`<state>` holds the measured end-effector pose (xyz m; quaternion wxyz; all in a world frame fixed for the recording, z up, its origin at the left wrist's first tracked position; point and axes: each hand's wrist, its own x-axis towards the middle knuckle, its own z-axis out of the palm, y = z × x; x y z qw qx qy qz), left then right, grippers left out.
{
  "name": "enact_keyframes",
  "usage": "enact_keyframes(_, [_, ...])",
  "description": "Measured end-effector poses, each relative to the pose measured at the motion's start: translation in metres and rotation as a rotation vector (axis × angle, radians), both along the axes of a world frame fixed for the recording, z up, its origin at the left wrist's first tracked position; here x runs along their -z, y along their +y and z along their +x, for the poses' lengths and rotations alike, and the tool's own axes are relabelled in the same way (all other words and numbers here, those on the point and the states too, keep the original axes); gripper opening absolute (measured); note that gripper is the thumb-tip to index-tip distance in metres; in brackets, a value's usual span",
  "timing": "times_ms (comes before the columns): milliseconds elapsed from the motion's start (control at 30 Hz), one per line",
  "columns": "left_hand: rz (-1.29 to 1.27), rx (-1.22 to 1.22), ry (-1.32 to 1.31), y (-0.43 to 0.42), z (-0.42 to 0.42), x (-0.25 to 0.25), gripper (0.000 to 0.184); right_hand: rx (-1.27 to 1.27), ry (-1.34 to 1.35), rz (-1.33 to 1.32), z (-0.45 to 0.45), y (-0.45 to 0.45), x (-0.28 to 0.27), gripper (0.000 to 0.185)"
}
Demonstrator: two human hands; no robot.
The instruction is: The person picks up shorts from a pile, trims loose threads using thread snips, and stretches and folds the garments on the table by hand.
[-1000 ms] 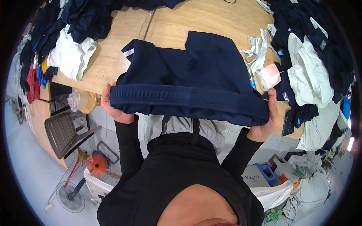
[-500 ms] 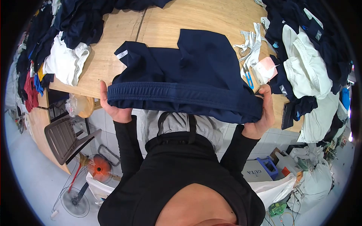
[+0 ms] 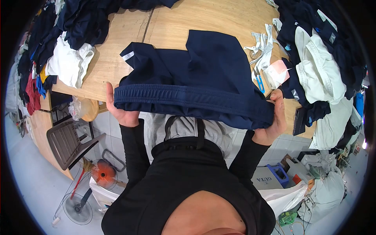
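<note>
Navy garment (image 3: 219,66), gathered waistband (image 3: 184,94), R hand (image 3: 278,119) gripping 1 end, L hand (image 3: 122,114) at opp. end, fingers hidden, grip unclear

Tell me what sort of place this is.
Likely a garment workshop: a navy garment with a gathered waistband, blue snips near white strips, and piled clothes on the table.

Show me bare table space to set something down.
The light wooden tabletop is bare beyond the held navy fabric garment, between the navy clothing heap at left and white fabric strips at right. A smaller patch separates that garment from the crumpled white cloth. Right is crowded: strips, blue snips, piled navy and white clothes.
</note>
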<state>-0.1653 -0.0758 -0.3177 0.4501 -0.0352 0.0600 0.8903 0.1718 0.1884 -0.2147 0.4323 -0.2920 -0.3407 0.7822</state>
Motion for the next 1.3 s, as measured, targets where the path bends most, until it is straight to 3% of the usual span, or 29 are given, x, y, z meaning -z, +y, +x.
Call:
enact_keyframes(367, [0.051,0.015,0.007,0.000,-0.003,0.003,0.066,0.047,-0.024,0.047,0.003,0.002,0.006,0.028])
enact_keyframes(433, [0.060,0.011,0.010,-0.003,-0.005,0.010,0.067,0.012,-0.027,0.218,0.003,-0.007,0.008,0.038])
enact_keyframes(500, [0.013,-0.033,-0.016,-0.006,-0.005,0.016,0.071,-0.084,0.127,0.093,0.002,-0.007,0.006,0.053])
enact_keyframes(567, [0.041,0.013,-0.018,0.009,0.004,-0.008,0.077,-0.238,0.435,-0.325,-0.008,0.011,-0.002,0.071])
enact_keyframes(600, [0.057,0.037,-0.021,0.015,0.008,-0.016,0.081,-0.189,0.567,-0.374,-0.012,0.016,0.005,0.084])
enact_keyframes(800, [0.101,-0.207,-0.303,0.012,0.002,-0.013,0.094,-0.185,0.748,-0.430,-0.012,0.019,0.007,0.091])
enact_keyframes(867, [0.122,-0.237,-0.356,0.015,0.004,-0.020,0.092,-0.120,0.588,-0.387,-0.017,0.019,0.000,0.092])
enact_keyframes(900, [0.129,-0.235,-0.351,0.016,0.005,-0.021,0.091,-0.090,0.510,-0.364,-0.020,0.018,-0.004,0.092])
enact_keyframes(1067, [0.141,-0.251,-0.347,0.017,0.009,-0.030,0.090,-0.124,0.739,-0.449,-0.004,0.022,0.015,0.091])
enact_keyframes(1300, [0.131,-0.186,-0.240,0.015,0.008,-0.046,0.093,-0.112,0.676,-0.425,0.008,0.026,0.020,0.087])
